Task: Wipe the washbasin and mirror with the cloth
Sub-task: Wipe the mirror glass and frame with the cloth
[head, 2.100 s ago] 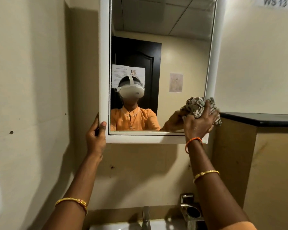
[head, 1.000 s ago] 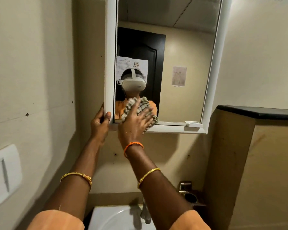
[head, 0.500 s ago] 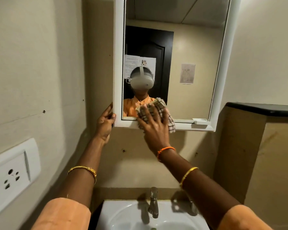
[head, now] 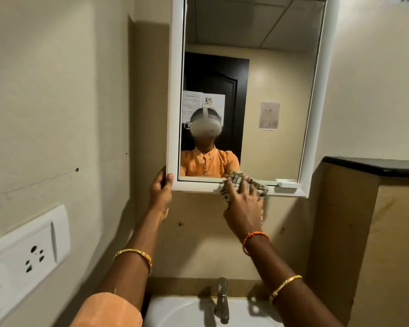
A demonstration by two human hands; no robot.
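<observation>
A white-framed mirror point(head: 269, 74) hangs on the wall above a white washbasin point(head: 175, 312). My left hand point(head: 160, 192) grips the frame's lower left corner, thumb on the front. A checked cloth point(head: 236, 181) is bunched under my right hand point(head: 243, 206), which presses it against the lower edge of the frame, right of the middle. Most of the cloth is hidden by the fingers. The glass reflects a person in an orange top wearing a headset.
A metal tap point(head: 222, 300) stands at the back of the basin. A white socket plate point(head: 26, 256) sits on the left wall. At the right a brown partition with a dark top point(head: 373, 166) stands close to the mirror. A small white tab point(head: 288, 184) sticks out of the frame's lower right.
My right hand has carried the cloth from the mirror's right edge to the lower left glass, then rightwards and down onto the bottom frame. My left hand has stayed on the corner.
</observation>
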